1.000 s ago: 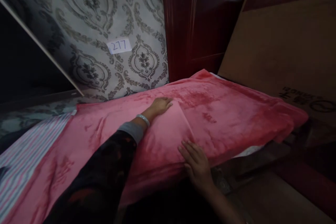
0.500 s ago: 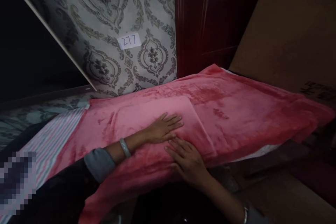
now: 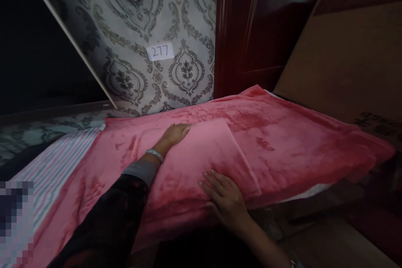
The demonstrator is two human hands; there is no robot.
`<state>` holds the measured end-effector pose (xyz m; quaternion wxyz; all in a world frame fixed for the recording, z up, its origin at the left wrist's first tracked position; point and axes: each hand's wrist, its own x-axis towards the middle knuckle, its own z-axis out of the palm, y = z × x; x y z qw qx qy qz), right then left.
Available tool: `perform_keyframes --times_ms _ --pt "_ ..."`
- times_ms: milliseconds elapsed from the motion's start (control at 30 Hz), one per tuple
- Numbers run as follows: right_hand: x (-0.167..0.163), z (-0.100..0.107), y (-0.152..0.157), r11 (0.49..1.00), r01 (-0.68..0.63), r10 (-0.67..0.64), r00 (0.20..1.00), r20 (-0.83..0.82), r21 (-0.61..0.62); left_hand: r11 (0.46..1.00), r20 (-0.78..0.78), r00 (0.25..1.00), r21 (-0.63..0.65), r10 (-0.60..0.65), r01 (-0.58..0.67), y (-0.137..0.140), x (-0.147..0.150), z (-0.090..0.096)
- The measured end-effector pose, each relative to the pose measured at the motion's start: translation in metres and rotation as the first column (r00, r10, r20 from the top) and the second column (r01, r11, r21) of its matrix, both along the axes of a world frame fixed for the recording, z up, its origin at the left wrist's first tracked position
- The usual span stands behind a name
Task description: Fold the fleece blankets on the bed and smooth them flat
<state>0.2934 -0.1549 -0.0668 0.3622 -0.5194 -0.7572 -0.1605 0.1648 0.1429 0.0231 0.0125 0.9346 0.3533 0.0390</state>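
A folded piece of pink plush cloth [image 3: 201,146] lies flat on a larger pink plush blanket [image 3: 301,142]. My left hand [image 3: 176,134] rests on the far edge of the folded cloth, palm down, its fingers pointing right. On the near edge lies my right hand [image 3: 226,194], with fingers stretched over the cloth. Neither hand grips anything. Under the blanket's left end a striped cloth [image 3: 63,163] shows.
Patterned wallpaper [image 3: 132,50] with a paper label [image 3: 160,51] reading 277 stands behind. A dark red door [image 3: 251,29] is beside it. A large cardboard sheet [image 3: 351,50] leans at right, and a dark screen [image 3: 40,50] is at upper left.
My left hand has moved left and away from me, to the far edge of the folded cloth. My right hand has hardly moved. The view has shifted slightly.
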Motion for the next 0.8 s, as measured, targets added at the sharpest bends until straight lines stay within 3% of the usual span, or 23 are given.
perform_keyframes --times_ms 133,233,367,467,667,800 --pt "0.003 0.000 -0.003 1.000 -0.001 0.001 1.000 0.006 -0.026 0.996 -0.022 1.000 0.085 0.022 -0.020 -0.017 0.002 0.014" --pt "0.003 0.009 -0.004 1.000 -0.016 0.015 0.999 -0.030 -0.025 0.994 -0.040 0.998 0.093 -0.052 0.055 -0.040 -0.006 0.027" --pt "-0.014 0.034 0.006 0.997 -0.074 0.074 0.994 -0.078 -0.008 0.961 -0.041 0.962 -0.067 -0.271 0.268 -0.083 -0.030 0.032" --pt "-0.039 0.044 0.018 0.987 -0.146 0.145 0.989 -0.028 -0.064 0.929 -0.032 0.936 -0.143 -0.349 0.342 -0.110 -0.054 0.022" --pt "-0.064 0.020 0.015 0.982 -0.132 0.141 0.988 0.063 -0.133 0.986 0.004 0.987 0.047 -0.160 0.159 -0.130 -0.088 -0.010" --pt "-0.060 0.011 0.011 0.985 -0.115 0.127 0.988 0.084 -0.132 0.992 -0.020 0.995 0.080 -0.097 0.099 -0.105 -0.096 -0.010"
